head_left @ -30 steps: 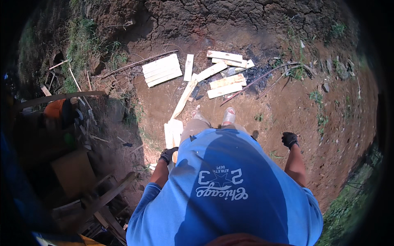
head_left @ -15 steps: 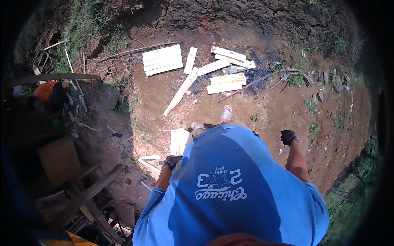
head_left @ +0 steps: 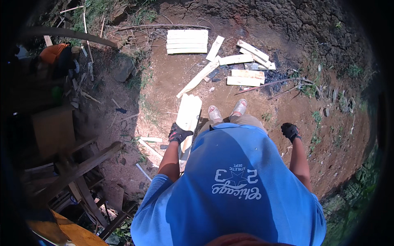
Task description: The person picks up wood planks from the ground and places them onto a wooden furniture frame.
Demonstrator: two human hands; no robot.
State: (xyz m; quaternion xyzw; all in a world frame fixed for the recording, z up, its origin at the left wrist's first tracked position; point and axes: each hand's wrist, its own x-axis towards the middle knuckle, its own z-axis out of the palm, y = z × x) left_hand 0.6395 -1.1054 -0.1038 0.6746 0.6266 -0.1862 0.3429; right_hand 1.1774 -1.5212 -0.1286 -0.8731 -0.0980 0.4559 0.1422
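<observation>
My left hand [head_left: 179, 133], in a dark glove, grips a small bundle of pale wooden boards [head_left: 189, 110] at my left side, its thumb lying across them. The boards point forward and hang beside my leg; their near end is partly hidden by my blue shirt. My right hand [head_left: 290, 131], also gloved, hangs away from my body on the right with its fingers curled in, and I see nothing in it. Ahead on the ground, a long pale board [head_left: 199, 76] lies slantwise, close to the far end of the held bundle.
A neat row of boards [head_left: 187, 42] lies farther ahead, with loose boards [head_left: 245, 78] beside a charred patch [head_left: 283, 74]. A thin branch [head_left: 275, 85] crosses there. Timber beams [head_left: 78, 176] and something orange [head_left: 54, 53] are in shade at left. Cracked earth [head_left: 303, 24] rises beyond.
My left hand has moved forward, and more of the board bundle shows. The ground and boards have shifted in view as my head turned. My right hand stays at my side.
</observation>
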